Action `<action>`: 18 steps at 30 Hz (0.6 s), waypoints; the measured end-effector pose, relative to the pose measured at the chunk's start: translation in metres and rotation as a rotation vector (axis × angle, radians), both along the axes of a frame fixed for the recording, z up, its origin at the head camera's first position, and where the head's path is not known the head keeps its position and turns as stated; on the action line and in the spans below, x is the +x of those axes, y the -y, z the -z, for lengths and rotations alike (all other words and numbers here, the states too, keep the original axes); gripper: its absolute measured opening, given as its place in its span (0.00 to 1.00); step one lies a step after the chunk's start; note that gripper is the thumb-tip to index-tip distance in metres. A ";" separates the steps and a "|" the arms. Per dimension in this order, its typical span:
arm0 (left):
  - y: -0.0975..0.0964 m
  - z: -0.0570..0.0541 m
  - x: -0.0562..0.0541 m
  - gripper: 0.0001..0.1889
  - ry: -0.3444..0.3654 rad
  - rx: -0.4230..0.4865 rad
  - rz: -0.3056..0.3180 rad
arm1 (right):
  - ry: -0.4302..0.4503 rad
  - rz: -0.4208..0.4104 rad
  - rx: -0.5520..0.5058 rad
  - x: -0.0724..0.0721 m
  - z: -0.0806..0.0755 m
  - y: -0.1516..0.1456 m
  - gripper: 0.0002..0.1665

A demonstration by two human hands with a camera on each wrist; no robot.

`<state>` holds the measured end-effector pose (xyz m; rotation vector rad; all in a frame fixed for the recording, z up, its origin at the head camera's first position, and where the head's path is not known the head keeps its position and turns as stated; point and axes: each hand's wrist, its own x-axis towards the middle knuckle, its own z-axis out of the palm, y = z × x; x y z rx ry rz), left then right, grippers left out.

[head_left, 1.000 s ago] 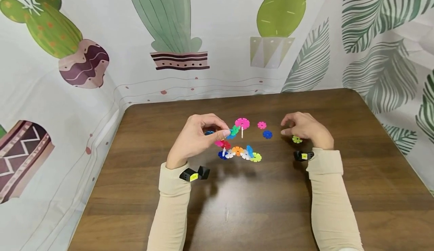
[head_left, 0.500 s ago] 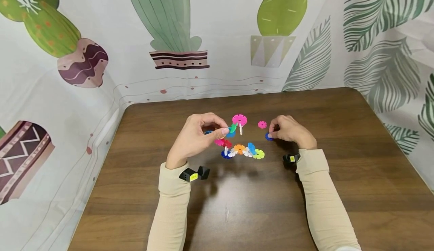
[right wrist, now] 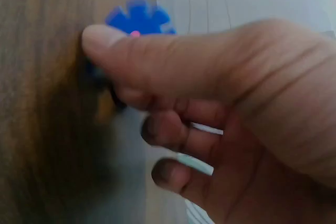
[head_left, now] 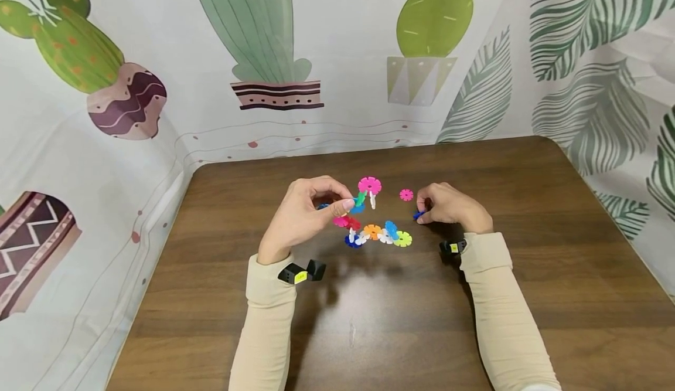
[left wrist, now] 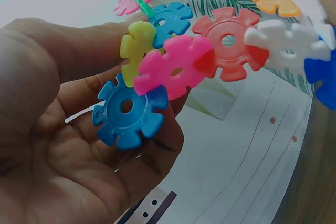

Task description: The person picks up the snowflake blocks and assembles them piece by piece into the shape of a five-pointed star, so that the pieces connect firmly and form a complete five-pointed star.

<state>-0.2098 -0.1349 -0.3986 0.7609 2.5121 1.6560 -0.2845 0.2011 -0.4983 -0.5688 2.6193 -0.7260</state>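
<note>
My left hand (head_left: 308,212) grips a chain of interlocked plastic snowflake discs above the table. In the left wrist view a blue disc (left wrist: 126,109) lies against the curled fingers, joined to pink (left wrist: 170,69), red (left wrist: 230,43) and white discs (left wrist: 287,41). A large pink disc (head_left: 370,185) tops one end in the head view, a yellow-green disc (head_left: 403,238) the other. My right hand (head_left: 450,206) pinches a loose dark blue snowflake disc (right wrist: 139,18) between thumb and finger, tilted on edge close to the tabletop. The thumb hides part of that disc.
One small pink disc (head_left: 406,194) lies on the brown wooden table (head_left: 401,320), left of and beyond my right hand. A cloth printed with cacti and leaves (head_left: 353,39) hangs behind the table's far edge. Each wrist wears a black camera mount (head_left: 302,272).
My right hand has moved left from beside the yellow-green disc, now hidden, and has taken hold of the blue disc, tilting it up. The left hand stays put; its chain has turned slightly.
</note>
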 end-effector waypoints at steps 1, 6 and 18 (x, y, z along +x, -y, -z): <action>0.000 0.000 0.000 0.03 -0.002 0.001 -0.002 | -0.001 -0.012 -0.020 0.000 0.001 0.000 0.15; 0.001 0.000 0.000 0.04 -0.012 0.006 -0.007 | -0.042 -0.026 -0.130 0.000 0.001 0.002 0.11; 0.002 -0.002 -0.001 0.05 0.058 0.054 -0.036 | -0.051 0.031 -0.708 0.011 -0.028 0.012 0.18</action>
